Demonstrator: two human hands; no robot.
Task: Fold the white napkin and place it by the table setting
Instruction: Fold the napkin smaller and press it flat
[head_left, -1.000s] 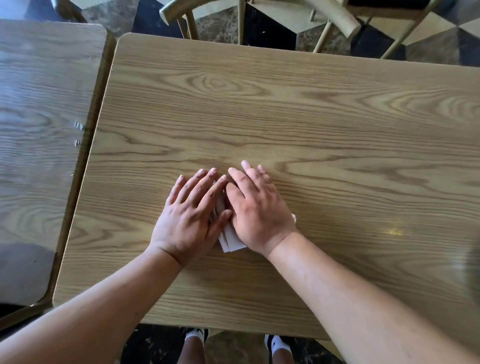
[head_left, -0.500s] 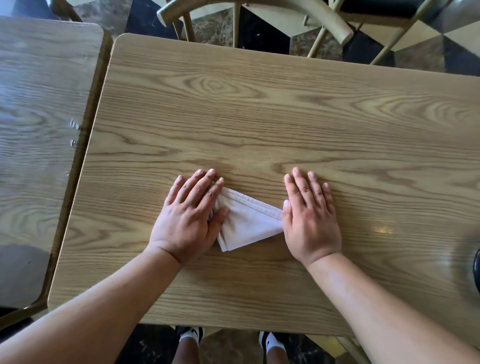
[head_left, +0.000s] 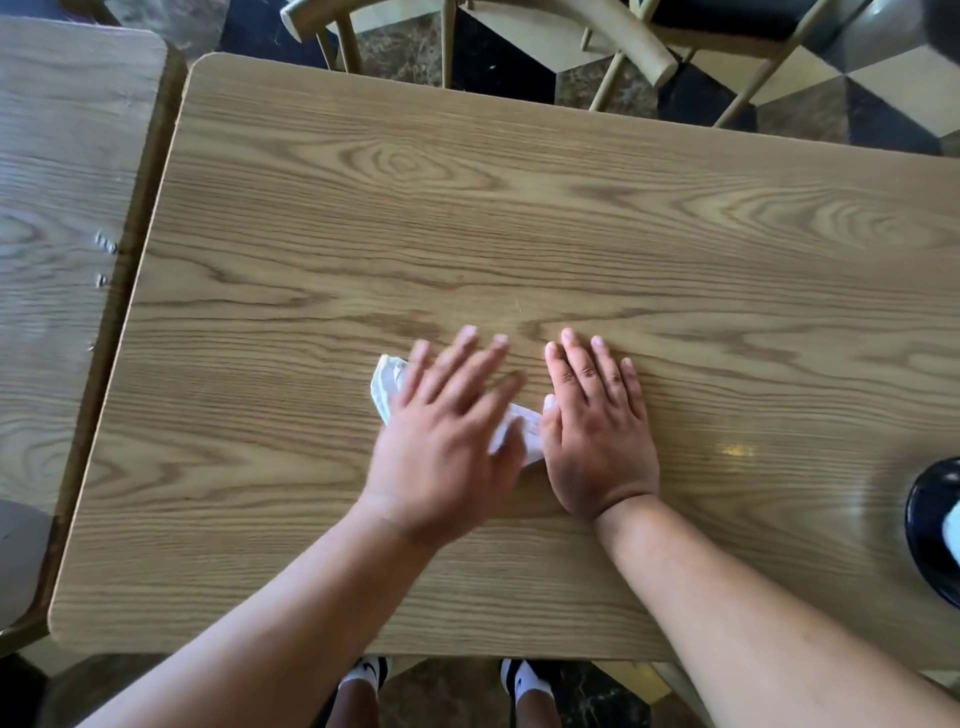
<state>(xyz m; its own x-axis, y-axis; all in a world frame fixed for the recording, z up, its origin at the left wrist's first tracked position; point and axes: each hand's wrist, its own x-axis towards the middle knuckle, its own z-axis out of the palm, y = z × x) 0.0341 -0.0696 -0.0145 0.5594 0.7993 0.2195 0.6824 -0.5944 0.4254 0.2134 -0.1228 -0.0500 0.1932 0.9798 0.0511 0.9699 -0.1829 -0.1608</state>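
Head view: the left hand lies flat and blurred, fingers spread, palm down over the white napkin on the wooden counter. The right hand presses flat, fingers extended, its thumb touching the napkin's right end. Neither hand grips anything; a dark plate sits at the right edge

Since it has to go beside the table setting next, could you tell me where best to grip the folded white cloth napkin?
Probably the exposed corner of the folded white cloth napkin, approached from the left: it lies flat, and the left hand covers its middle while the right hand blocks its right end.
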